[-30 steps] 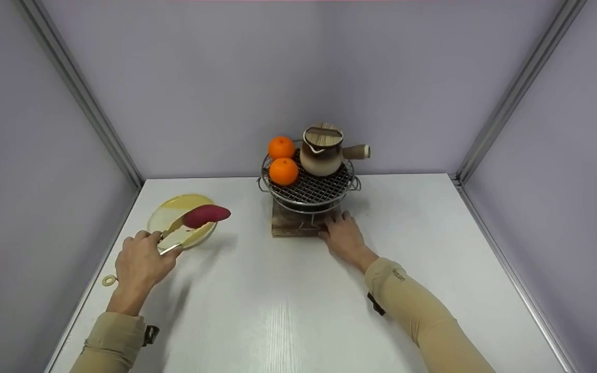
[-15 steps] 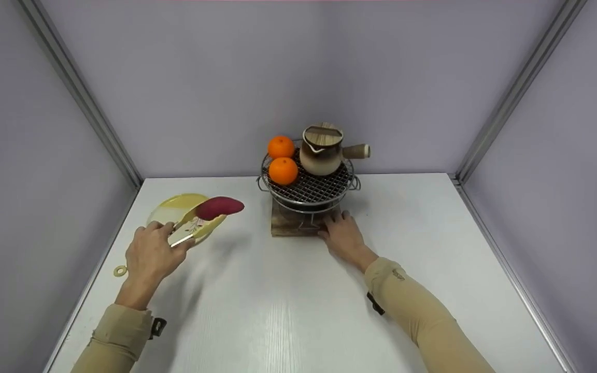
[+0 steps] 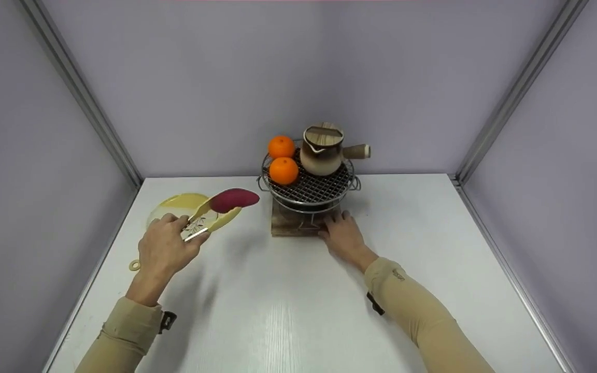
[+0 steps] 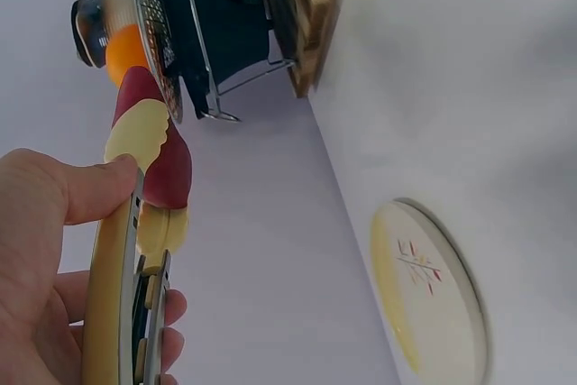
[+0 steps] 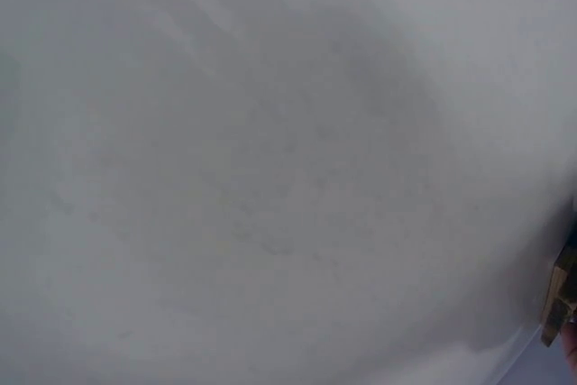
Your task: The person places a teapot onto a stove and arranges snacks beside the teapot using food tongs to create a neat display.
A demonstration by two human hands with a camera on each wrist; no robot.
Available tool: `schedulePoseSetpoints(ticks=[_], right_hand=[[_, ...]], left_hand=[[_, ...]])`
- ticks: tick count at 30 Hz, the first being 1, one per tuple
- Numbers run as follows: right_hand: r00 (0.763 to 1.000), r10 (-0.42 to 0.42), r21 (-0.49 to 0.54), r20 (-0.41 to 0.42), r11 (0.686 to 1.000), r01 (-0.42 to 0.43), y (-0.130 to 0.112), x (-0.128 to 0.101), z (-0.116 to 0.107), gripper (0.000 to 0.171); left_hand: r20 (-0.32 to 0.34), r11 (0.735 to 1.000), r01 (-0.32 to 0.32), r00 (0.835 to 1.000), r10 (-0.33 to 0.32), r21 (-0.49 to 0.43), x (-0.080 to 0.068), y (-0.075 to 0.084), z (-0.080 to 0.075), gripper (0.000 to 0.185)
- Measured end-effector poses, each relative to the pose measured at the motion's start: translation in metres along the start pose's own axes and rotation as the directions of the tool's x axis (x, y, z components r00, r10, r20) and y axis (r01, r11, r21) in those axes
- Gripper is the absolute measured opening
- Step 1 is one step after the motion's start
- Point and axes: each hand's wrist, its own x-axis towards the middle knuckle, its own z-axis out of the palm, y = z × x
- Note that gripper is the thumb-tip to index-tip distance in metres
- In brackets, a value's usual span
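Note:
My left hand (image 3: 166, 252) grips yellow tongs (image 3: 210, 217) that pinch a purple-red sweet potato (image 3: 234, 199), held in the air between the yellow plate (image 3: 174, 207) and the wire grill (image 3: 309, 186). In the left wrist view the tongs (image 4: 122, 268) clamp the sweet potato (image 4: 162, 155), with the grill (image 4: 158, 6) ahead and the plate (image 4: 428, 295) below. My right hand (image 3: 344, 235) rests flat against the wooden base (image 3: 290, 224) under the grill. On the grill sit two oranges (image 3: 283, 170) and a brown clay pot (image 3: 322, 150).
A white table (image 3: 298, 300) is enclosed by grey walls with metal corner posts. The right wrist view shows only blurred table surface (image 5: 270, 178) and a sliver of the wooden base (image 5: 563, 299).
My left hand has carried the tongs and sweet potato up and to the right, off the plate toward the grill. The right hand has stayed at the base.

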Motion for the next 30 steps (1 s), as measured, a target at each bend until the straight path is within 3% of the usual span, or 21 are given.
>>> schedulePoseSetpoints(ticks=[19, 30], right_hand=[[1.0, 0.011, 0.001, 0.013, 1.0, -0.011, -0.001, 0.001, 0.001, 0.057], [1.0, 0.015, 0.005, 0.026, 1.0, -0.015, -0.003, 0.0, -0.002, 0.054]], left_hand=[[-0.086, 0.995, -0.091, 0.993, 0.087, -0.045, 0.008, 0.02, 0.0, 0.057], [-0.099, 0.992, -0.114, 0.989, 0.108, -0.062, 0.013, 0.033, 0.002, 0.052]])
